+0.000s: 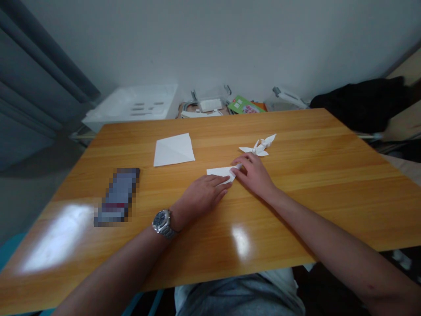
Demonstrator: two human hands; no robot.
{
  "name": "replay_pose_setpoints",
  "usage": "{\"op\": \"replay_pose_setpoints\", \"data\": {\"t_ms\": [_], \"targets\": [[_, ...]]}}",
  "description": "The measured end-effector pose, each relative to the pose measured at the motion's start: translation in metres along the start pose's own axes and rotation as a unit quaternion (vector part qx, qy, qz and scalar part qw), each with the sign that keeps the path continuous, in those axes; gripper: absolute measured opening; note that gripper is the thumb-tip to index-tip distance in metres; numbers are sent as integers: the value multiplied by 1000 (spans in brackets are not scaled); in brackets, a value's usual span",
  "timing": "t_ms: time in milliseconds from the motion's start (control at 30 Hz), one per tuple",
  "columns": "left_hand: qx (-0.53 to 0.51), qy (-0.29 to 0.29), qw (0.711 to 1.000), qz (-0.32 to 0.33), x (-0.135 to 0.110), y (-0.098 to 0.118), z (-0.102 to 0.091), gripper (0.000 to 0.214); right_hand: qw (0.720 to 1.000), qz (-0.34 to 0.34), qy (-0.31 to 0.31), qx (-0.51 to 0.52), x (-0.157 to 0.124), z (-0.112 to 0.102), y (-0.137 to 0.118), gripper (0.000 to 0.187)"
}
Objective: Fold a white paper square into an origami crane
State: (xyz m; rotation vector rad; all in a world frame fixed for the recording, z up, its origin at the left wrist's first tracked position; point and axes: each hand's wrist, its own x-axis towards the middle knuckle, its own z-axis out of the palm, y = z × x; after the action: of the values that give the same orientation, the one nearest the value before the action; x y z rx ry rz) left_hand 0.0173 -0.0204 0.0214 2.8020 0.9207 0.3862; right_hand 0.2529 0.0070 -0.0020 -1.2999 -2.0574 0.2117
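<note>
A small folded sheet of white paper point(217, 170) lies on the wooden table in front of me. My left hand point(204, 194), with a metal watch point(162, 220) on its wrist, rests on the paper's near side, fingers stretched out flat. At the paper's right end, my right hand point(254, 174) is closed, thumb and fingers pinching the edge. Part of the paper is hidden under the fingers. Just beyond my right hand sit white folded-paper figures point(259, 147) with pointed wings. A creased, flat white sheet point(174, 150) lies farther back on the left.
A blurred-out phone-like object point(118, 195) lies on the left of the wooden table point(296, 145). Behind the far edge stand a white plastic tray point(131, 103), a green booklet point(245, 105) and assorted items. Dark cloth point(358, 105) is heaped at the back right.
</note>
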Motion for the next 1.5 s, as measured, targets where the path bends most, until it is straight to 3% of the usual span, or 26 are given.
{"op": "replay_pose_setpoints", "data": {"t_ms": [100,300,567,933,1300,1500], "targets": [[15,12,1000,-9,0,-1,0,38,999,-33,-3,-15,-1,-10,-2,27],[27,18,999,-16,-2,-3,5,40,978,-146,-150,-17,-8,-24,5,38],[8,17,999,-33,-4,-4,8,42,959,-159,-221,-79,-9,-28,7,44],[6,4,999,-42,-5,-2,7,43,955,-134,-227,-134,-10,-32,12,46],[3,-11,999,-44,-4,-3,7,44,976,-22,-141,-166,-9,-26,36,48],[1,-9,999,-39,-5,-3,3,41,980,-23,-134,-143,-7,-29,38,48]]}}
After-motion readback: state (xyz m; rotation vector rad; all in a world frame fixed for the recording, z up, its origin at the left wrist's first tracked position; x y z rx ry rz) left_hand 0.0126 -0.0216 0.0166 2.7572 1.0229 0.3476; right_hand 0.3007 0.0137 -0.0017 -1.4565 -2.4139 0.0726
